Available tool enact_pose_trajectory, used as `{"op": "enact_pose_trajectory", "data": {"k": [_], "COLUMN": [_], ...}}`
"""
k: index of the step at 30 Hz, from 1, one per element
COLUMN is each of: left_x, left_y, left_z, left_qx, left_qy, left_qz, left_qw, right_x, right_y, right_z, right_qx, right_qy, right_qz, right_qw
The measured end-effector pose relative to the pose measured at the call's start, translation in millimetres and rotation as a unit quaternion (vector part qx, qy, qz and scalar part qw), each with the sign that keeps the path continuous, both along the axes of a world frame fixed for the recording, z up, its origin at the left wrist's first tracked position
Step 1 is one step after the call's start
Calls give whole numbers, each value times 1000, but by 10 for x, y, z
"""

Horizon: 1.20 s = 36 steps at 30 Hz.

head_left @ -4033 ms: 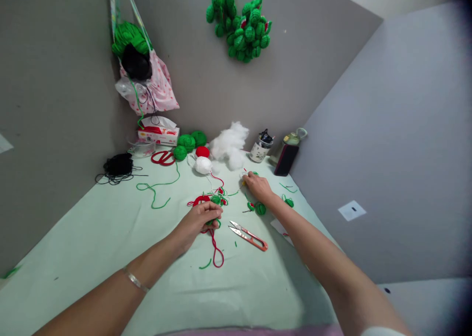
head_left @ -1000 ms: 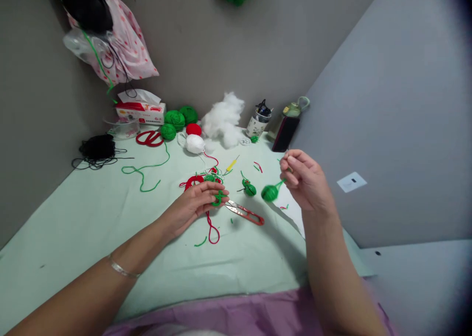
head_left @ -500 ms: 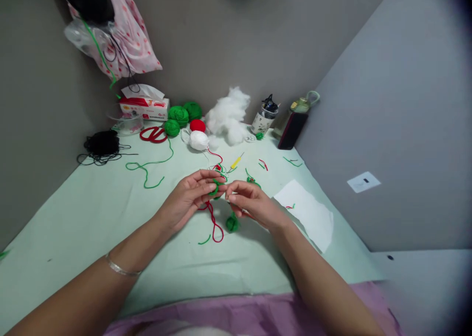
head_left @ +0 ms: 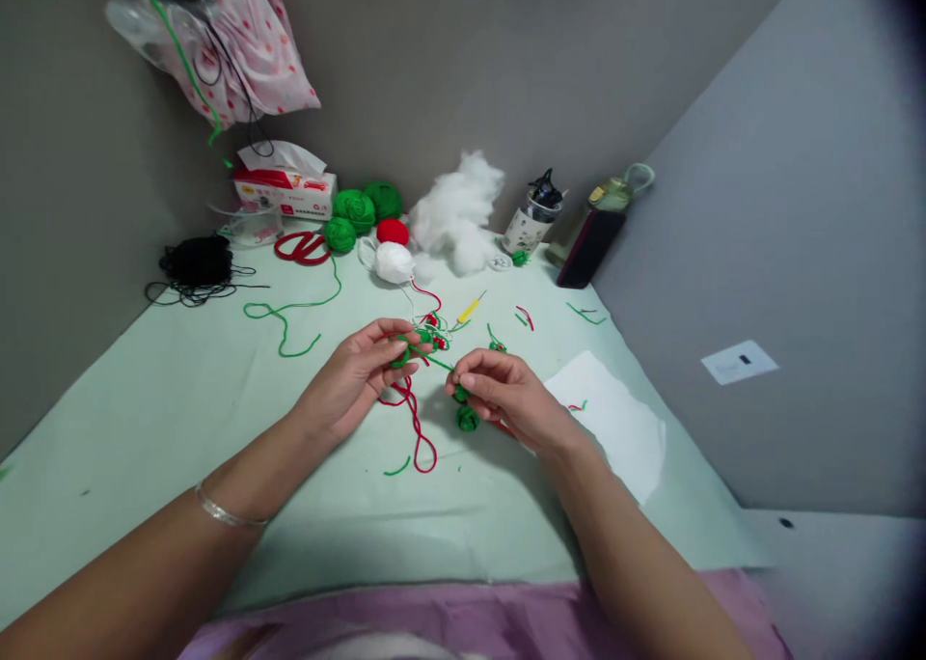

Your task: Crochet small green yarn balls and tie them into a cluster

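Observation:
My left hand (head_left: pixel 360 374) is closed in a pinch on a small green crochet piece (head_left: pixel 402 355) with a red yarn tail (head_left: pixel 414 426) trailing down onto the pale green table (head_left: pixel 180 419). My right hand (head_left: pixel 502 396) is closed on a green yarn strand (head_left: pixel 441 362) that runs from that piece; a small green crochet ball (head_left: pixel 467 418) hangs just under its fingers. The two hands are a few centimetres apart above the table's middle. A little heap of green and red crochet bits (head_left: pixel 431 332) lies just behind them.
At the back stand green yarn balls (head_left: pixel 360 208), a red ball (head_left: pixel 392 231), a white ball (head_left: pixel 394 261), stuffing (head_left: pixel 457 214), a tissue box (head_left: pixel 285 193), red scissors (head_left: pixel 300 247), black yarn (head_left: pixel 195 261), a jar (head_left: pixel 531 225) and a bottle (head_left: pixel 597 225). A white paper (head_left: pixel 612 421) lies right.
My right hand picked up the green ball on its strand from the right and brought it to the left hand. The left hand lifted its piece slightly; the strand between them is now drawn out.

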<state>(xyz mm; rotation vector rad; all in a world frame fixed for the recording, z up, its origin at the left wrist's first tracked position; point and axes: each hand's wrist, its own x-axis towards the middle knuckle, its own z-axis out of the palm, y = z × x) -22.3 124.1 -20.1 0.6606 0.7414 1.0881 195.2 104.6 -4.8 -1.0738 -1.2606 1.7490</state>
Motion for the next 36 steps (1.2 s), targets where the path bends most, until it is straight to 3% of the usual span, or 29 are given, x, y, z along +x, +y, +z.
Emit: {"op": "enact_pose_trajectory", "data": {"k": [5,8,11,14,18,36], "left_x": [9,25,54,74,59,37], "left_y": [-13,-31,-59,-84,-82,-48], "left_z": [-8,-31,-41,-40,-55,-129], "left_qx": [15,40,97,147,156,102], "left_qy": [9,93,216,280,282,193], "left_qz": [-13,-57,-101,-140,-174,-152], "left_qw": [1000,993,966,938,931,964], "right_x": [-4,-8,-22,-38,-41,-26], "right_y": [7,14,13,2,-5,32], "right_z": [2,-15,-33,-41,-48,-47], "right_qx": [-7,-2,12,29,36,9], "right_qy": [4,-1,-14,-28,-52,13], "right_qz": [-26,-31,-33,-30,-38,-115], "right_qw": [1000,1000,999,999,997,993]}}
